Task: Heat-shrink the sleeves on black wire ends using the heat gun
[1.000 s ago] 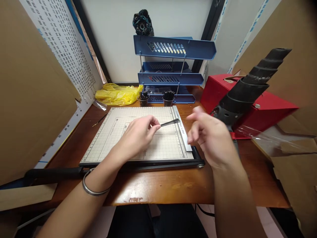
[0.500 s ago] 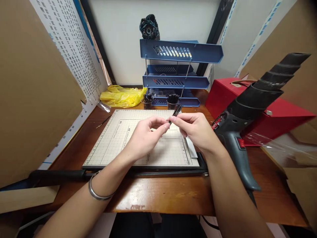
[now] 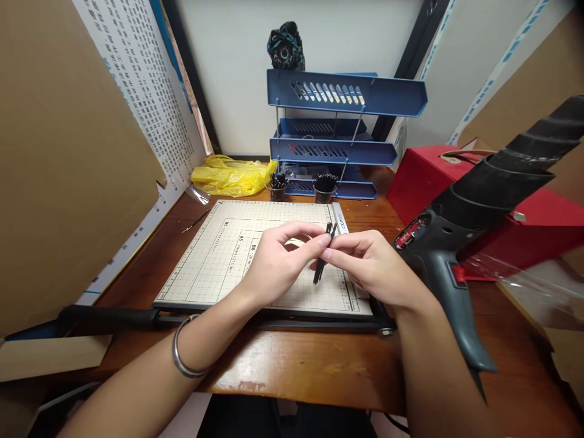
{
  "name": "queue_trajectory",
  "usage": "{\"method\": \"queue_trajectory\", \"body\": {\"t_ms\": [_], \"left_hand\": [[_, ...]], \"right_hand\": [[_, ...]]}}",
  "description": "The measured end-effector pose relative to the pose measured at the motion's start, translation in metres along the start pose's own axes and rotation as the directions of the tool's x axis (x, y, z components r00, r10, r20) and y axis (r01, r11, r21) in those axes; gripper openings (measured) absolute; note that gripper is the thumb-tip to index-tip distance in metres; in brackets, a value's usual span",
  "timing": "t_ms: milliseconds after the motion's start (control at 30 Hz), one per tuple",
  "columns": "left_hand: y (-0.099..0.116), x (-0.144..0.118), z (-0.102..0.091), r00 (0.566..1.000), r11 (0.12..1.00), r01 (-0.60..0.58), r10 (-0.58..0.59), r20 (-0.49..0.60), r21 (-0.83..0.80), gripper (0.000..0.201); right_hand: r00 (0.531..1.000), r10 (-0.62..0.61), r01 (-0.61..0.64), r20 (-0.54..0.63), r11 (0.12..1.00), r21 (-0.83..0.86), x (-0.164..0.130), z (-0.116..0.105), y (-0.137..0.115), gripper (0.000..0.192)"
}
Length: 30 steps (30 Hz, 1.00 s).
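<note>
My left hand (image 3: 280,261) and my right hand (image 3: 376,264) meet above the right part of a cream paper trimmer board (image 3: 196,274). Thumb and fingertips of both hands pinch a small bundle of thin black wires (image 3: 319,272). It stands nearly upright, its lower end sticking out below the fingers and its short upper ends just above them. Behind the board are two small cups, a left cup (image 3: 277,193) and a right cup (image 3: 323,196), filled with similar black pieces with pale tips. The fingers hide the bundle's middle.
A grey heat gun (image 3: 460,255) stands close by my right forearm, before a red box (image 3: 424,176). The trimmer's black handle (image 3: 109,317) lies along the front left. Blue tiered trays (image 3: 333,152) and a yellow plastic bag (image 3: 230,176) are at the back.
The bundle pointed up and right above my fingers; now most of it hangs below them. Both hands have come slightly lower and to the right, and the camera view has shifted.
</note>
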<state>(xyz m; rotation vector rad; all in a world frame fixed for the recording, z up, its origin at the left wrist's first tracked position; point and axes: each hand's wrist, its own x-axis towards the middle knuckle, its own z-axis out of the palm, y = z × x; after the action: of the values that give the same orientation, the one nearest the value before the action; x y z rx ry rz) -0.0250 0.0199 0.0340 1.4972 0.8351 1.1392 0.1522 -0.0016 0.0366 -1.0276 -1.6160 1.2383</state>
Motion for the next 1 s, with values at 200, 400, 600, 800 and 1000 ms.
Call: {"method": "queue_trajectory", "body": {"t_ms": [200,400,600,800,1000], "left_hand": [[0.001,0.000,-0.003,1.000,1.000,-0.010,0.010,-0.017,-0.006,0.014],[0.005,-0.001,-0.003,0.999,0.999,-0.041,0.041,-0.019,-0.012,0.017],[0.002,0.001,-0.002,1.000,0.998,-0.009,0.008,-0.010,-0.066,0.017],[0.002,0.000,-0.004,0.996,1.000,0.006,-0.005,0.092,-0.007,0.024],[0.002,-0.002,-0.004,0.988,0.999,0.009,-0.014,0.154,0.037,0.029]], "right_hand": [[0.995,-0.086,0.082,-0.060,0.995,-0.060,0.001,0.002,0.004,0.020],[0.996,-0.057,0.057,-0.072,0.998,-0.002,0.002,0.005,0.006,0.035],[0.999,-0.007,0.005,0.049,0.999,0.040,0.002,0.004,0.006,0.037],[0.989,-0.014,-0.019,0.150,0.975,0.219,0.006,0.005,0.013,0.036],[0.974,-0.006,-0.061,0.227,0.956,0.286,0.006,0.008,0.015,0.037]]}}
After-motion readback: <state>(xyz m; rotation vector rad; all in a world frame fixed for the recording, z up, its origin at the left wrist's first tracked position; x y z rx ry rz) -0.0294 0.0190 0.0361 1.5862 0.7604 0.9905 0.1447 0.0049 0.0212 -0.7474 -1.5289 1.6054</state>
